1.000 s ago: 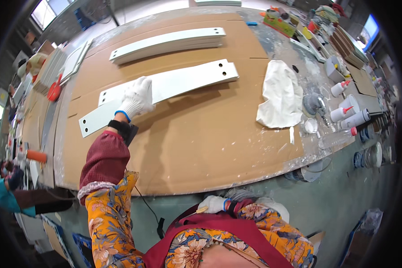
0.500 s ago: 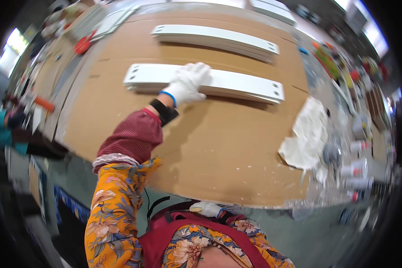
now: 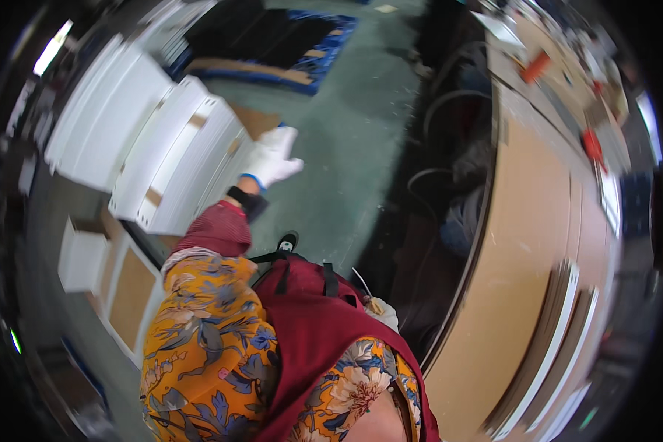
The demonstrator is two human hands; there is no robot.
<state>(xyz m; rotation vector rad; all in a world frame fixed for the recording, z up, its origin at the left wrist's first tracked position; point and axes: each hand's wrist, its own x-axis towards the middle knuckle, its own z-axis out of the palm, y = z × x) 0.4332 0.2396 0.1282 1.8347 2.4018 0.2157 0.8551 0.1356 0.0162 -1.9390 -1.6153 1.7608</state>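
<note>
Beside white panels (image 3: 171, 147) hangs left hand (image 3: 274, 156) — dark-laden blue pallet (image 3: 318, 72) beyond.

Woven cloth, smooth white faces and matt brown paper on my feed.
From here I read the glove (image 3: 278, 147) on the left hand (image 3: 271, 159) as soft, matt white cloth, and the floral sleeve (image 3: 202, 346) as printed fabric, creased and without shine; the burgundy cuff (image 3: 215, 230) is finely textured cloth, the apron (image 3: 320, 320) plain and smoother. The stacked white panels (image 3: 175, 151) look smooth with a slight sheen, though I can't tell wood from metal beneath. The brown sheet (image 3: 527, 214) on the table looks like matt cardboard with light scuffs. I see the green floor (image 3: 346, 140) as hard and smooth, faintly shiny, flecked with white.
</note>
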